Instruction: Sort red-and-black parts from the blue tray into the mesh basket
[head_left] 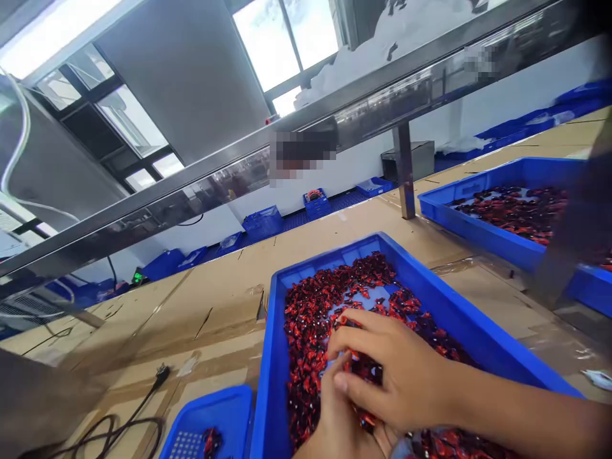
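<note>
A large blue tray (271, 357) holds a spread of small shiny red and black pieces (306, 319). Over its middle my right hand (406, 370) is curled, with a red and black piece between its fingertips. My left hand (337, 414) is cupped just below, its fingers against the right hand, with several more red and black pieces between the two hands. What lies deep in the left palm is partly hidden. Under my right forearm, at the bottom edge, part of a clear container (449, 443) with similar pieces shows.
A small blue basket (239, 414) with a few pieces stands left of the tray, near a black cable (138, 408). Another blue tray (478, 220) lies at right. A metal rail (215, 182) with a post (404, 172) crosses above the cardboard-covered table (210, 287).
</note>
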`<state>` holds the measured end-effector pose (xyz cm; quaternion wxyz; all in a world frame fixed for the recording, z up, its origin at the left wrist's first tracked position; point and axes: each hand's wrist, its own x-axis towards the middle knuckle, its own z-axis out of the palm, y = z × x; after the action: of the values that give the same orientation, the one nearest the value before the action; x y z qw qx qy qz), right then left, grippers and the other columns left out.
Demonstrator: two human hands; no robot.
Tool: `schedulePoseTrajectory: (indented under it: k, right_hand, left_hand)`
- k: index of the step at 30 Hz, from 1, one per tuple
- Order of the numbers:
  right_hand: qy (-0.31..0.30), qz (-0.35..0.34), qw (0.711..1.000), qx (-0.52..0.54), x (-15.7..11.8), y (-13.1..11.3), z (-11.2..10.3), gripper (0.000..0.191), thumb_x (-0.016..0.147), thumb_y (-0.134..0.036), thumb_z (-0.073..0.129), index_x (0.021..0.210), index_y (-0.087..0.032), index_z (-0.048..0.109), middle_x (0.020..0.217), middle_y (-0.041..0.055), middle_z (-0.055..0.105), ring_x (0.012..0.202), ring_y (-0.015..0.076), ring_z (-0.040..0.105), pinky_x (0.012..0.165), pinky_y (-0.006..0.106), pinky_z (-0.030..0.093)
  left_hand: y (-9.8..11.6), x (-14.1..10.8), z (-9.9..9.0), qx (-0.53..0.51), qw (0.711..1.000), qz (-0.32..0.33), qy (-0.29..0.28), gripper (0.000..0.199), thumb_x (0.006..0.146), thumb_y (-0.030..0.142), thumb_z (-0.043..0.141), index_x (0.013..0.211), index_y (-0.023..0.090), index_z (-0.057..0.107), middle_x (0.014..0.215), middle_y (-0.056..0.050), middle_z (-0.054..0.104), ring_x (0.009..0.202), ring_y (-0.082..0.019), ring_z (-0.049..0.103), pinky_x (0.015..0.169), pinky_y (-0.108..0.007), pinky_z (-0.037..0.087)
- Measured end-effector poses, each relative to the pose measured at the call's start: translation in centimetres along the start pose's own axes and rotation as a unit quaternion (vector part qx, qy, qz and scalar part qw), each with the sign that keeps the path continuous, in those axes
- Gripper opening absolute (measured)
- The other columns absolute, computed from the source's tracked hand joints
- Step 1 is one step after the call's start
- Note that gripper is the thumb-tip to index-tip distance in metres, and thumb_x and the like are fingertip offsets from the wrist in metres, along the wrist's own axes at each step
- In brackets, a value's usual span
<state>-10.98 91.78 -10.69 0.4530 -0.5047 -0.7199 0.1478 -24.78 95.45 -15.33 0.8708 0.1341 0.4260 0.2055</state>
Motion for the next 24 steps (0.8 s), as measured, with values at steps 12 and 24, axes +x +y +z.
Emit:
schedulePoseTrajectory:
  k: [12,24]
  right_hand:
    - [0.002,-0.082,0.997,0.006,-0.8,0.3,-0.9,0.027,0.101,-0.032,0.064,0.123,-0.038,0.079,0.117,0.0054,0.079,0.107,0.0232,0.077,0.087,0.035,0.065]
    - [0.020,-0.153,0.987,-0.035,-1.6,1.8,-1.1,0.026,0.104,-0.038,0.059,0.124,-0.042,0.075,0.119,0.0034,0.081,0.128,0.0338,0.070,0.120,0.063,0.045]
  left_hand:
    - [1.2,-0.9,0.5,-0.042,0.996,-0.065,-0.039,0.054,0.101,0.055,0.044,0.096,0.007,0.070,0.067,-0.005,0.063,0.050,-0.016,0.063,0.045,-0.024,0.055]
    - [2.0,0.1,0.1,0.028,0.983,-0.110,-0.148,0.059,0.098,0.059,0.037,0.080,0.013,0.068,0.064,-0.006,0.057,0.049,-0.017,0.062,0.032,-0.020,0.037]
